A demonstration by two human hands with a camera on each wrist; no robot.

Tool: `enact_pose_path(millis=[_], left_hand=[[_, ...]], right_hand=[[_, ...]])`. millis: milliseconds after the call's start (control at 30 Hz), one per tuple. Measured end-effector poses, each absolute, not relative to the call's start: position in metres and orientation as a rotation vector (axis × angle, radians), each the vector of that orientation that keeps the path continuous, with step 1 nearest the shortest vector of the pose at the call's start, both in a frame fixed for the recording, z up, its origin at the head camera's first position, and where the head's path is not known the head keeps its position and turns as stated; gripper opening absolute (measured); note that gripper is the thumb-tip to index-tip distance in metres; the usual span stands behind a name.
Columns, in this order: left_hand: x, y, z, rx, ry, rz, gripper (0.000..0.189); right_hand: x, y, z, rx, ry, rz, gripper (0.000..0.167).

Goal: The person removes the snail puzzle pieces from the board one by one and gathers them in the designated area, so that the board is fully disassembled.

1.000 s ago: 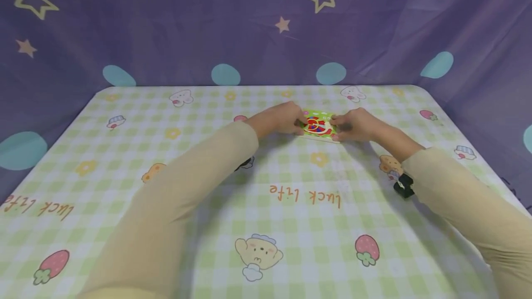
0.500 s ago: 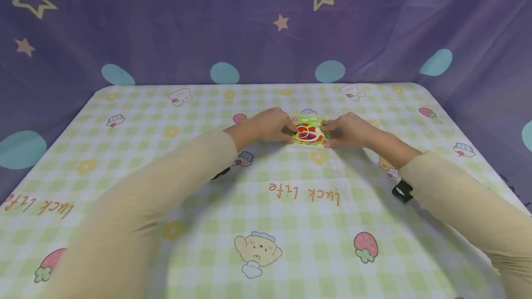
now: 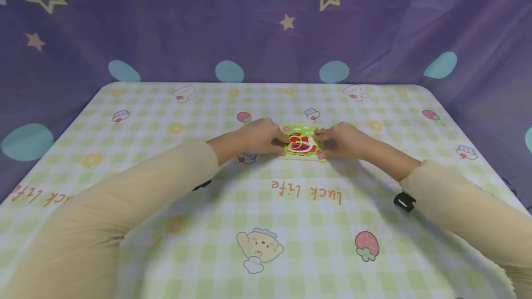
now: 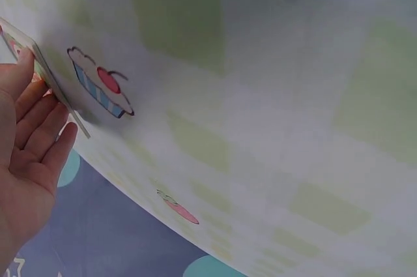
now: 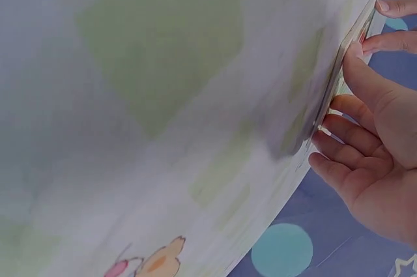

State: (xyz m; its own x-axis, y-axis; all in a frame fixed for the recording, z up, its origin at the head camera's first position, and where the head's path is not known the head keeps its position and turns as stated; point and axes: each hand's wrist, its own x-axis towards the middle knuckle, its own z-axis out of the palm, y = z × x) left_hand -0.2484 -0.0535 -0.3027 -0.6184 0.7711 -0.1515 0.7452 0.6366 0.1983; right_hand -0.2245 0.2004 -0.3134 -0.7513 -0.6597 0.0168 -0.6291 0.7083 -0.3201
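A small square puzzle board [image 3: 300, 141], bright green with a red and blue snail picture and a pale edge, is at the middle of the table in the head view. My left hand [image 3: 262, 137] holds its left side between thumb and fingers. At the right side, my right hand [image 3: 344, 140] grips it the same way, thumb at the near corner. The right wrist view shows the board's pale edge [image 5: 333, 78] close over the cloth, with a shadow beside it. Whether the board touches the cloth all along I cannot tell.
A green and white checked cloth [image 3: 307, 225] with printed cakes, strawberries and lettering covers the table. Behind it hangs a purple curtain [image 3: 257, 22] with stars. Dark wrist devices [image 3: 405, 202] show under the sleeves.
Both hands have brought the board left and nearer across the table, keeping hold of its two sides. The left forearm has swung out to the left.
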Motion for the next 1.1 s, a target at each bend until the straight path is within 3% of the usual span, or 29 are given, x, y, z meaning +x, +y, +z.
enact_pose_path(millis=[1100], left_hand=[[-0.190,-0.113,-0.309,1.362,2.738,0.241,0.035]], right_hand=[[-0.187,0.152,-0.316,-1.209,2.753,-0.510,0.056]])
